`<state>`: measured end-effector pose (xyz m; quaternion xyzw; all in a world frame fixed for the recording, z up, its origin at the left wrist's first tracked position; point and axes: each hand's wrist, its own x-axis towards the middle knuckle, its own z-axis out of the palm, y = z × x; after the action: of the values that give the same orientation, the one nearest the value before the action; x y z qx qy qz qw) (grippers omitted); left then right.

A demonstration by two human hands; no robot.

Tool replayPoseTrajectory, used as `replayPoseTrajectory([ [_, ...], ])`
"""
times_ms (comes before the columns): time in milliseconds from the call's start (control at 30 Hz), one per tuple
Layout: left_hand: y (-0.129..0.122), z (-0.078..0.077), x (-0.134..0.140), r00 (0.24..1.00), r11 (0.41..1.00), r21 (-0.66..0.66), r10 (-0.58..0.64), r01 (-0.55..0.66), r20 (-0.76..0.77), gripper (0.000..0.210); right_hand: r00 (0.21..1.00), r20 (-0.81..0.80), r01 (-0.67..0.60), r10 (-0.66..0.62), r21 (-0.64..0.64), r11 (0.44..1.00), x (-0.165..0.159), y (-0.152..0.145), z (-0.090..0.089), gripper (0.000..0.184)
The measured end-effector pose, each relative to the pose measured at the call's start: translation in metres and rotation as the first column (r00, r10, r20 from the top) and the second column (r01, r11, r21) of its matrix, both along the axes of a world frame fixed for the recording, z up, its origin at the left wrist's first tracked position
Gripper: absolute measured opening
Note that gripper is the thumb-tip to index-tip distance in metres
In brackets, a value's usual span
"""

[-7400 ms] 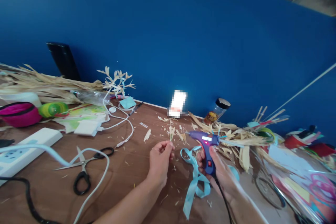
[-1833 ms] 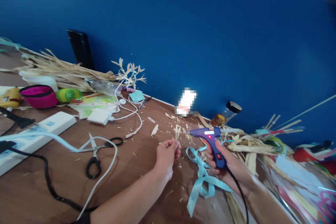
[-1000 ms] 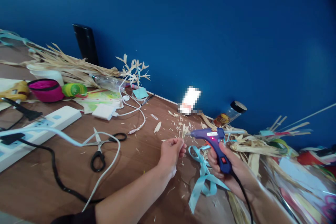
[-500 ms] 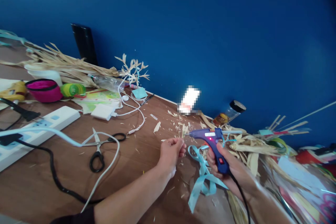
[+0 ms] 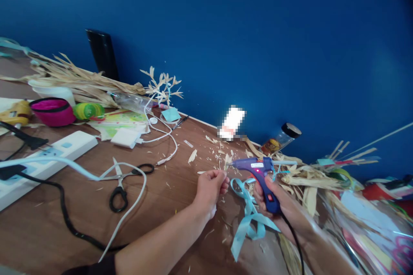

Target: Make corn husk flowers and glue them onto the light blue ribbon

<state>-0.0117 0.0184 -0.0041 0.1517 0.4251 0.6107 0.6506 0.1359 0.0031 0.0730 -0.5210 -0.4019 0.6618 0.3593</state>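
Note:
My right hand (image 5: 269, 195) is wrapped round the handle of a blue hot glue gun (image 5: 254, 164), whose small light glows pink-red. A glue stick (image 5: 286, 163) sticks out of its back end. The nozzle points left, close above the fingertips of my left hand (image 5: 211, 187). Those fingers are pinched on a small pale piece, perhaps a dried husk strip (image 5: 226, 166); it is too small to make out fully, and I cannot tell whether the nozzle touches it. A light blue ribbon (image 5: 248, 219) lies curled on the table below the glue gun.
Scissors (image 5: 118, 191), a white power strip (image 5: 48, 161) and loose cables lie to the left. Husk scraps litter the wooden table (image 5: 174, 206). A lit phone (image 5: 232, 123) leans on the blue wall, near a black-lidded jar (image 5: 280, 139). Dried husks (image 5: 309, 180) are heaped right.
Both hands and the glue gun stay almost where they were. The view has shifted very slightly.

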Motion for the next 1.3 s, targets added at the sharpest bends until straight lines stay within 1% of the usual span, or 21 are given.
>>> replayPoseTrajectory([
  [200,0.0008,-0.0011,0.0005,1.0,1.0,-0.008,0.01,-0.01,-0.004,0.015,0.999,0.042,0.002,-0.001,-0.016,1.0,0.0011,0.0001,-0.0011,0.041],
  [400,0.0006,-0.0003,0.0004,1.0,1.0,-0.01,0.011,-0.011,-0.015,0.014,0.999,0.032,0.008,-0.008,0.005,1.0,0.0016,-0.0002,-0.0048,0.04],
  [533,0.0009,-0.0015,0.0006,1.0,1.0,-0.008,0.009,-0.009,-0.022,0.016,0.994,0.093,0.049,-0.049,0.003,0.999,-0.0003,-0.0026,-0.0039,0.038],
  [667,0.0012,-0.0022,0.0007,1.0,1.0,-0.009,0.011,-0.011,-0.025,0.014,0.99,0.104,0.091,-0.091,0.006,0.996,-0.0039,-0.0036,0.0012,0.035],
  [833,0.0004,0.0008,0.0007,0.999,1.0,-0.005,0.016,-0.016,-0.033,0.013,0.991,0.125,0.05,-0.049,-0.004,0.999,-0.0017,-0.0013,-0.0002,0.039],
  [1067,0.0011,-0.0004,0.0015,0.998,1.0,-0.008,0.029,-0.03,-0.047,0.015,0.986,0.153,0.056,-0.067,0.072,0.996,-0.0014,-0.0045,-0.0019,0.034],
  [1233,0.001,-0.0013,0.0016,0.998,1.0,-0.01,0.028,-0.028,-0.049,0.013,0.988,0.145,0.046,-0.05,0.032,0.998,-0.003,-0.0045,-0.0001,0.038],
  [1300,0.0007,-0.0014,0.0016,0.998,0.999,-0.008,0.033,-0.033,-0.049,0.013,0.988,0.143,0.048,-0.054,0.047,0.998,-0.0027,-0.0043,-0.0007,0.038],
])
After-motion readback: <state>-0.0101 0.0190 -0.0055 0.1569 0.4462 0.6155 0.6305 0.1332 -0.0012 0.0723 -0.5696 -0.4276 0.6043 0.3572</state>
